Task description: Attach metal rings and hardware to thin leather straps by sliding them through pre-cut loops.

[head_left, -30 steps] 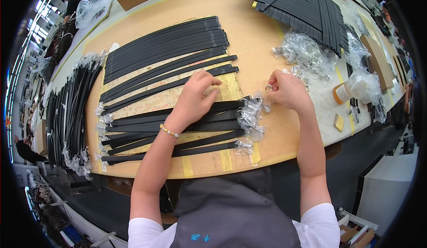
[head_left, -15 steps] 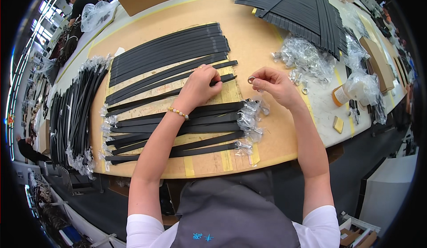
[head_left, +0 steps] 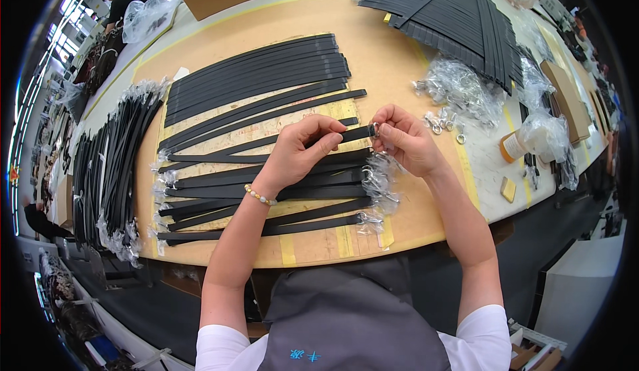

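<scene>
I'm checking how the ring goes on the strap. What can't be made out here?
- Head view: the small silver metal ring is too small to show whether it is threaded.
- The long black strap end is covered by the right hand.
- The left hand hides the strap beneath its fingers.

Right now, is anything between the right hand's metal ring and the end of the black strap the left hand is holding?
Nothing visible. The left hand pinches the black strap near its end, and the right hand holds the metal ring right at that end, touching it.

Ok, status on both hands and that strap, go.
Left hand pinching black strap. Right hand holding metal ring at its end. Nothing blocking.
</scene>
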Demonstrator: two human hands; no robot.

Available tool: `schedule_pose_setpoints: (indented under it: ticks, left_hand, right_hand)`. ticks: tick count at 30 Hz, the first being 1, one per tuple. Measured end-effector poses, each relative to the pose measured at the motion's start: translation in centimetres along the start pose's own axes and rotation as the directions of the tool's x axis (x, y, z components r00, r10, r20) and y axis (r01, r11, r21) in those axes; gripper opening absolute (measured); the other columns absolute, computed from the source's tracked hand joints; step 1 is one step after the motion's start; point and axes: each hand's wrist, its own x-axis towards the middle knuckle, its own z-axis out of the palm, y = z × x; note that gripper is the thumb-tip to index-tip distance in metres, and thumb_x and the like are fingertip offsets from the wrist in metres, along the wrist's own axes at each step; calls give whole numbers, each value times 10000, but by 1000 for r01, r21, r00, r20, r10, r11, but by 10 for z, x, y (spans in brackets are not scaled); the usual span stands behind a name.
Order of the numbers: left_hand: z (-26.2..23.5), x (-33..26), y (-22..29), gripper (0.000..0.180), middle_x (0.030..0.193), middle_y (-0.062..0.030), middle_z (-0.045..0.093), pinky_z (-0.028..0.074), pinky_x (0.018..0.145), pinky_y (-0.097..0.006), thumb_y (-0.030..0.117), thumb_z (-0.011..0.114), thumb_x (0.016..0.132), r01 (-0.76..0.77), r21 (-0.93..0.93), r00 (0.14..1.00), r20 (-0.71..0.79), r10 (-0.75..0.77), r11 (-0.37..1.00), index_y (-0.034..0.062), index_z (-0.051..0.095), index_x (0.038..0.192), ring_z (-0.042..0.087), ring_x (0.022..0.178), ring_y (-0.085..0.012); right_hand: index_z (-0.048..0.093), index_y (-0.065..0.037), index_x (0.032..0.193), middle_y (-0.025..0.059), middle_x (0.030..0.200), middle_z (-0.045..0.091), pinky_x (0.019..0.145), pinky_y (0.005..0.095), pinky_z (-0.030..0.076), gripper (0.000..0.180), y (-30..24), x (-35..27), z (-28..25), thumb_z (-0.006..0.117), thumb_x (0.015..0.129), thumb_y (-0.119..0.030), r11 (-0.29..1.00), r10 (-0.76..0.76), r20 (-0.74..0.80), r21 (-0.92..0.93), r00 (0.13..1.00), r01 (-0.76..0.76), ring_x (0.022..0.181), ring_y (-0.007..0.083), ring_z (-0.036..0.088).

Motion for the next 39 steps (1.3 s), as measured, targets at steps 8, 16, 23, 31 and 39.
schedule_pose_setpoints:
  ticks: [8, 16, 23, 31, 39]
  left_hand:
    - [0, -4, 3, 159, 1006, -3, 650, 526, 787, -209, 75, 637, 1007, -26, -84, 999, -24, 25, 996, -16, 670, 1133, 607, 882, -57]
    - [-1, -11, 10, 171, 975, -11, 668, 519, 752, -210, 89, 656, 995, 62, -73, 998, 34, -59, 995, -24, 677, 1121, 606, 836, -58]
    - [6, -13, 12, 173, 887, 8, 666, 502, 710, -211, 105, 659, 988, 37, -87, 999, -2, -37, 996, -21, 686, 1103, 587, 777, -44]
    - [7, -15, 14, 176, 918, 8, 676, 496, 718, -208, 90, 672, 960, 32, -165, 999, -3, -33, 986, -20, 685, 1097, 596, 831, -44]
    - [16, -16, 29, 196, 898, -37, 709, 510, 630, -211, 10, 774, 806, -189, 190, 980, -22, 197, 963, -1, 713, 992, 644, 760, -81]
  right_hand:
    - [555, -58, 1112, 77, 1056, 645, 754, 248, 514, 142, 5, 2, 8, 631, 1007, -117, 997, -29, -3, 73, 1000, 29, 839, 131, 635]
    - [571, -61, 1094, 79, 1013, 656, 739, 263, 504, 126, 3, -3, 15, 628, 1012, -138, 989, 92, 42, 110, 995, -96, 815, 115, 624]
    - [572, -60, 1092, 72, 1012, 651, 746, 264, 497, 132, 5, -3, 16, 629, 1011, -148, 979, 118, 70, 158, 991, -128, 823, 113, 617]
    - [563, -52, 1095, 61, 1054, 633, 802, 278, 534, 148, 14, -1, 25, 645, 998, -127, 1000, 7, 55, 8, 998, -8, 887, 127, 638]
    - [586, -21, 1168, 74, 1070, 666, 840, 293, 556, 205, 18, -2, 25, 643, 1005, -132, 995, 9, 162, 100, 987, -26, 957, 149, 663]
